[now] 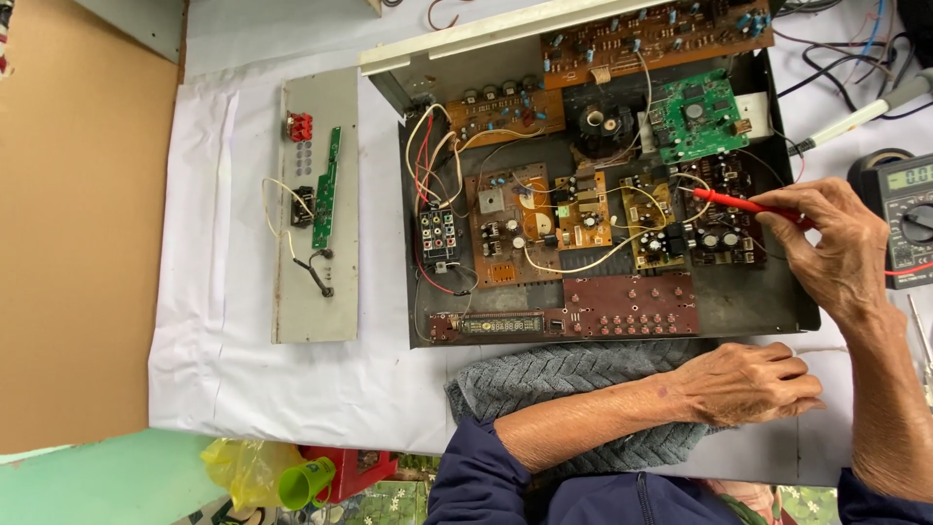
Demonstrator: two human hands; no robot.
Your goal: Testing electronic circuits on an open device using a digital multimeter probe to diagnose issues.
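A: Chassis open on cloth, boards exposed. Meter far right.

B: Right hand pinching red probe, tip on right-centre board. Left hand loosely curled, empty, on towel.

A: Risk: tip slipping, bridging crowded contacts; likely short.

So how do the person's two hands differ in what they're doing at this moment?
The right hand is raised over the open metal chassis and pinches a red probe, its tip on a brown circuit board. The left hand holds nothing and lies loosely curled on the white cloth, beside a grey towel. The right forearm is bare in view; the left shows a dark blue sleeve. Both are bare hands.
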